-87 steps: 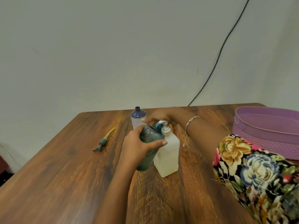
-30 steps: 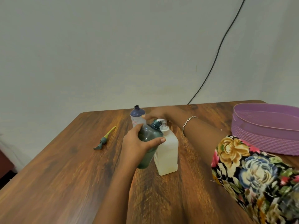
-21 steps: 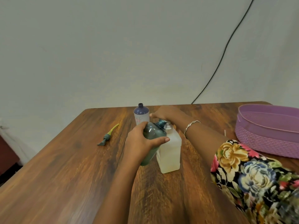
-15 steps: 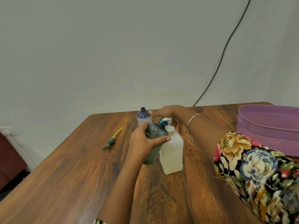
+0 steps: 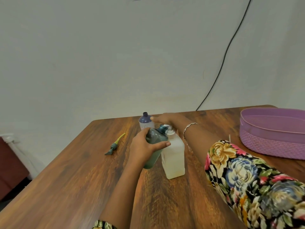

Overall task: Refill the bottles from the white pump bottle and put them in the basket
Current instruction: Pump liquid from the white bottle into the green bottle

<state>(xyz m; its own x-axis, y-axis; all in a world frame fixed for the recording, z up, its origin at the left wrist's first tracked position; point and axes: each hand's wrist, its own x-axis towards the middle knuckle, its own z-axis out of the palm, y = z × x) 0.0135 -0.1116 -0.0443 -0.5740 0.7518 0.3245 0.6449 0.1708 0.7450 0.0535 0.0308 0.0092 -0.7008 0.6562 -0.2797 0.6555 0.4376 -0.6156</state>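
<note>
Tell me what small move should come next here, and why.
Probably press down the head of the white pump bottle: the right hand rests on it, and the left hand grips the teal bottle tilted, its open neck right beside the spout.

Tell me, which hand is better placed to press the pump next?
The right hand: it lies on the head of the pump bottle, while the left hand grips the teal bottle at the spout.

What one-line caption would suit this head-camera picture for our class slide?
Left hand holds a teal translucent plastic bottle tilted against the white square pump bottle; right hand rests on its pump.
</note>
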